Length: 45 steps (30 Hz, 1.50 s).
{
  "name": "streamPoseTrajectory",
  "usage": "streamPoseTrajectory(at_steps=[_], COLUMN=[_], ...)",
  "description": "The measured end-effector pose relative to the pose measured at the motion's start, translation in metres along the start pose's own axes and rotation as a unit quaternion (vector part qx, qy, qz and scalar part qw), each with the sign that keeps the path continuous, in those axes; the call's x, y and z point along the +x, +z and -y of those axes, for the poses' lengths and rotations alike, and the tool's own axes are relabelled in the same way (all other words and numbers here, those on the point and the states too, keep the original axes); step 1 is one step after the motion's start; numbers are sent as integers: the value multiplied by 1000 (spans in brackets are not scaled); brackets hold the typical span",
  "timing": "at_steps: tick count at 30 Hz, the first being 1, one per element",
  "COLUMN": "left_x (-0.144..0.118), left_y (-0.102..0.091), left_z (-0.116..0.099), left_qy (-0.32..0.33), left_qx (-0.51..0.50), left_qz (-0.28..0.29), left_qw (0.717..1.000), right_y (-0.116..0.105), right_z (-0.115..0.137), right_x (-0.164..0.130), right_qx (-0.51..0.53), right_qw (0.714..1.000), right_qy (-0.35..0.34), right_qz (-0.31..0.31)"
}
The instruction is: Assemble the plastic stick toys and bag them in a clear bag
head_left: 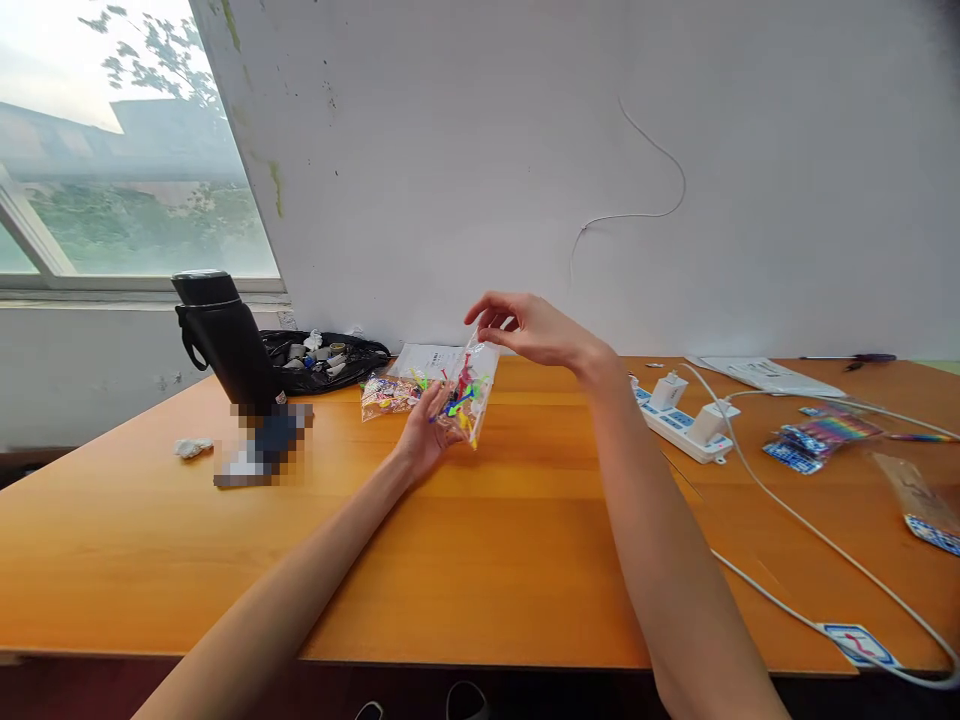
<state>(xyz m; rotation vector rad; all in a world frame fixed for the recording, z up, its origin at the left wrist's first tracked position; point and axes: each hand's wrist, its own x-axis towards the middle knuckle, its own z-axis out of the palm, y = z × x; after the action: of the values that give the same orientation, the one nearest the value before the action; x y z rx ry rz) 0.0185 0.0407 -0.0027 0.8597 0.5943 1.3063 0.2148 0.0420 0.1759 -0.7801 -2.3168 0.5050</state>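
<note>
A clear plastic bag (484, 375) with small bright pieces in red, green, blue and yellow hangs above the table. My right hand (514, 325) pinches its top edge from above. My left hand (429, 432) is at the lower left side of the bag, fingers against it and partly hidden behind the plastic. Just left of this hand, another clear bag of colourful small pieces (386, 396) lies on the table. Behind both bags is a white printed sheet (424, 360).
A black bottle (225, 345) stands at the left, near a crumpled tissue (193, 448) and a black plastic bag (364, 356) holding rubbish. To the right lie a white power strip (686, 432) with plugs, cables, papers (772, 376) and several colourful packets (821, 435).
</note>
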Motion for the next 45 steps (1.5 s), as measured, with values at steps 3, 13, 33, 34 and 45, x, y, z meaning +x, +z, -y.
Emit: streamPoseTrajectory(at_steps=[3,13,33,34,45], left_x=[3,1,2,1,0], left_y=[-2,2,-1,0,3], left_z=[2,13,21,21,17], left_qy=[-7,31,29,26,8], left_qx=[31,163,204,213,189], left_qz=[25,90,70,66,29], left_qw=[999,982,976,974,982], right_y=[3,9,123,121,111], right_z=[-9,-10,-99,-99,-110], right_x=[0,0,-86,-86,-89], right_qx=[-28,-18,272,274,292], right_qw=[999,999,929,927,916], right_qy=[13,28,194,199,220], right_qz=[16,13,-160,-161,-162])
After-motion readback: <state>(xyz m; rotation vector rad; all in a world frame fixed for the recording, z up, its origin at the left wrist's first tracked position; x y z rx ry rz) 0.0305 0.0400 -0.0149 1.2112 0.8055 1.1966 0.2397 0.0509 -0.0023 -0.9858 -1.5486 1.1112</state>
